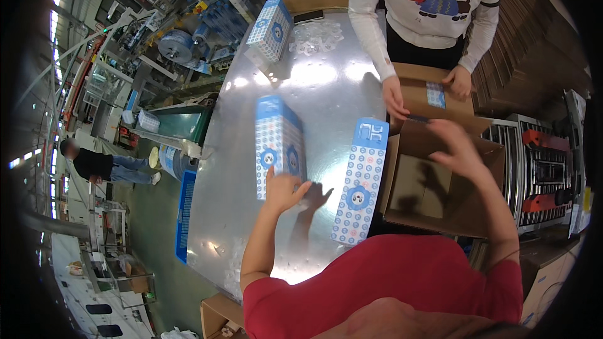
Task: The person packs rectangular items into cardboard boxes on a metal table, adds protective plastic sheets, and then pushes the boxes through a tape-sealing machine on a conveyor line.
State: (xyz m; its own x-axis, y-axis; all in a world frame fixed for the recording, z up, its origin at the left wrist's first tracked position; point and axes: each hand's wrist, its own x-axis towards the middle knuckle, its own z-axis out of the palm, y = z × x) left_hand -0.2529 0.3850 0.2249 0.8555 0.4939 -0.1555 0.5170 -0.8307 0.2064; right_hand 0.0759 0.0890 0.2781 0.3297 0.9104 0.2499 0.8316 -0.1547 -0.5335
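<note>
My left hand is at the near end of a long blue-and-white printed package on the metal table. Its index finger appears to touch the package, while the thumb sticks out to the side. To the right, a second printed package lies along the table edge. My right hand, blurred, is raised over an open cardboard carton with its fingers spread and nothing in them. The carton's visible bottom is bare cardboard.
Across from me, a co-worker's hands are at another carton. Farther up the table are a third package, clear plastic pieces and a dark phone-like object. A roller conveyor runs at right; a blue crate stands left.
</note>
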